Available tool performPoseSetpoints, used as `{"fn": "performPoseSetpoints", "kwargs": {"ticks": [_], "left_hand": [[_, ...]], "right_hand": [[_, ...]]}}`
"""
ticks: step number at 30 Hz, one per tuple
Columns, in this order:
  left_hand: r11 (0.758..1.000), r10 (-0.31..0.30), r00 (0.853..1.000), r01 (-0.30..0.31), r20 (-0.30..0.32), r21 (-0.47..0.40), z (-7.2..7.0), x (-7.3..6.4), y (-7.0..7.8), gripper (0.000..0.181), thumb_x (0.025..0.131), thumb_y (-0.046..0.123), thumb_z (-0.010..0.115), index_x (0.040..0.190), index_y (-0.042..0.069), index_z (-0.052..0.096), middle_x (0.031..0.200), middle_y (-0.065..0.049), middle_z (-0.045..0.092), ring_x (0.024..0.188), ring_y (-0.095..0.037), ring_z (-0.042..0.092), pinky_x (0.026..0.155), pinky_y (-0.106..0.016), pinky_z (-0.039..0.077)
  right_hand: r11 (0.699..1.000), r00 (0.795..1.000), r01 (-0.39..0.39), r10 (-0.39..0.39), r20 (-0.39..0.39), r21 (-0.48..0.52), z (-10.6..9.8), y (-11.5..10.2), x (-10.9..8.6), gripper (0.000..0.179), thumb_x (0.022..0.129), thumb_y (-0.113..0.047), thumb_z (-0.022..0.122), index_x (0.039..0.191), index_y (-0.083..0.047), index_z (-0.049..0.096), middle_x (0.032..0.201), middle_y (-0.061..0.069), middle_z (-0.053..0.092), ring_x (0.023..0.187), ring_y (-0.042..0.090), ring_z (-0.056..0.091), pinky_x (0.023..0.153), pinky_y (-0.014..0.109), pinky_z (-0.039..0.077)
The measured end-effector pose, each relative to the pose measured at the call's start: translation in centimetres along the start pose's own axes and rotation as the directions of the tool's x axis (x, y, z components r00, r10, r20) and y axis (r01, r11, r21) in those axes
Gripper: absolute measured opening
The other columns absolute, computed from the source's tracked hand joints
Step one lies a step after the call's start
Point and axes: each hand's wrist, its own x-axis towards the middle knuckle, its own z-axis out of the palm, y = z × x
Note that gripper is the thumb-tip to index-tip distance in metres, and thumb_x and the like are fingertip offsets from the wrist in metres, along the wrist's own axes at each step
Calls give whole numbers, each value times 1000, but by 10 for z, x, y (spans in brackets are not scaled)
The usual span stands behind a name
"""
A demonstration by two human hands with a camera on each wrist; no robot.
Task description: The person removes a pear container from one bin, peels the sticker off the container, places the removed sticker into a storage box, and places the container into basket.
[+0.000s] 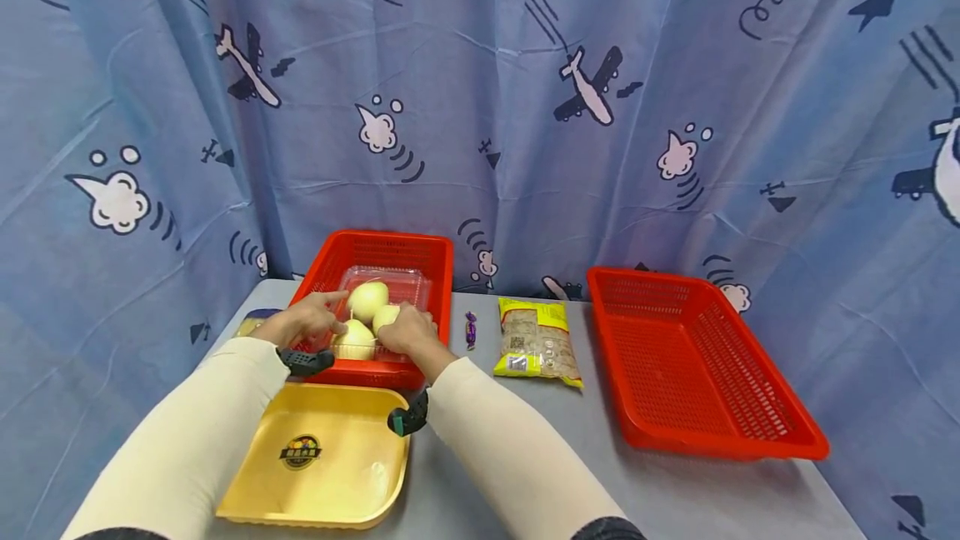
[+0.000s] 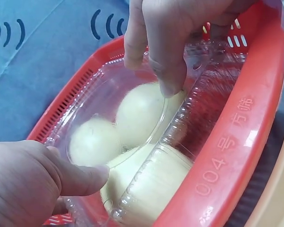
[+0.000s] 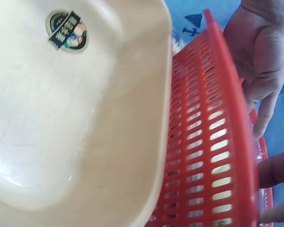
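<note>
Inside the red basket (image 1: 450, 273) sits a clear plastic box (image 2: 92, 97) with three pale, smooth, round fruits or vegetables (image 1: 369, 301). My left hand (image 1: 307, 319) is at the box's left side, its thumb stretched over the clear plastic near the front one. My right hand (image 1: 411, 332) reaches in from the right, bent over the box. The left wrist view shows two of its fingers (image 2: 168, 71) pointing down, fingertips at the box's clear edge. In the right wrist view the basket wall partly hides both hands.
A yellow tray (image 1: 352, 448) stands directly in front of the basket. To the right lie a small purple-wrapped candy (image 1: 471, 330) and a yellow-edged bag (image 1: 536, 342). A second red basket (image 1: 675, 373) stands farther right. A blue patterned curtain (image 1: 480, 148) hangs behind.
</note>
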Motion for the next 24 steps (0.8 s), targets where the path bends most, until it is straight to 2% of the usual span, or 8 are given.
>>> {"fn": "performPoseSetpoints", "kwargs": {"ticks": [3, 5, 7, 9, 12, 15, 19, 24], "left_hand": [[1000, 10, 1000, -10, -13, 11, -2, -2, 1, 79, 87, 0, 66, 152, 3, 23, 130, -35, 40, 93, -34, 45, 55, -27, 37], [1000, 15, 1000, -15, -10, 8, -4, -3, 2, 80, 88, 3, 67, 153, 4, 21, 139, -36, 33, 106, -40, 44, 59, -31, 43], [1000, 12, 1000, -12, -4, 6, -7, -5, 4, 80, 89, 8, 67, 154, 5, 19, 143, -37, 27, 115, -45, 42, 68, -37, 50], [1000, 13, 1000, -12, 8, -23, -10, -6, 6, 81, 90, 11, 67, 154, 7, 17, 145, -36, 25, 124, -47, 36, 78, -48, 52], [997, 24, 1000, -23, 15, -74, -15, -9, 11, 83, 91, 15, 67, 155, 10, 15, 147, -35, 21, 128, -49, 31, 84, -59, 47], [992, 37, 999, -35, 16, -121, -19, -10, 17, 86, 90, 17, 68, 156, 14, 13, 150, -33, 17, 130, -49, 29, 90, -64, 41], [988, 70, 997, -67, 16, -136, -23, -12, 26, 86, 92, 18, 66, 157, 16, 10, 153, -30, 12, 132, -49, 28, 95, -66, 35], [985, 119, 993, -118, 0, -128, -26, -20, 40, 85, 93, 20, 65, 157, 19, 9, 155, -27, 11, 134, -47, 26, 97, -63, 36]], "right_hand": [[1000, 1000, -6, 6, -1, 31, -4, -1, 0, 54, 77, -27, 71, 124, -4, 56, 90, 10, 56, 83, 28, 51, 72, 38, 47], [998, 1000, -10, 10, 2, 55, -6, -1, 1, 58, 76, -26, 72, 127, -4, 55, 92, 11, 57, 80, 27, 51, 69, 36, 48], [996, 1000, -12, 11, 8, 83, -10, -1, 1, 65, 76, -25, 72, 135, -4, 52, 105, 13, 60, 83, 27, 51, 70, 35, 49], [994, 1000, -1, 0, 9, 112, -13, -1, 2, 71, 78, -25, 71, 141, -5, 47, 122, 13, 59, 92, 27, 52, 76, 35, 50], [985, 1000, 28, -30, 9, 168, -21, -1, 2, 74, 80, -23, 68, 147, -6, 41, 139, 12, 50, 109, 29, 51, 89, 39, 48], [975, 998, 57, -60, 8, 215, -31, 0, 2, 72, 83, -23, 68, 148, -7, 40, 144, 11, 46, 122, 30, 47, 99, 44, 42], [967, 996, 82, -86, 7, 242, -48, 2, 2, 73, 85, -24, 67, 150, -11, 37, 143, 10, 47, 125, 31, 46, 101, 48, 39], [966, 994, 108, -111, -2, 234, -73, 6, -2, 73, 86, -25, 65, 151, -13, 34, 145, 10, 44, 126, 30, 45, 101, 50, 39]]}}
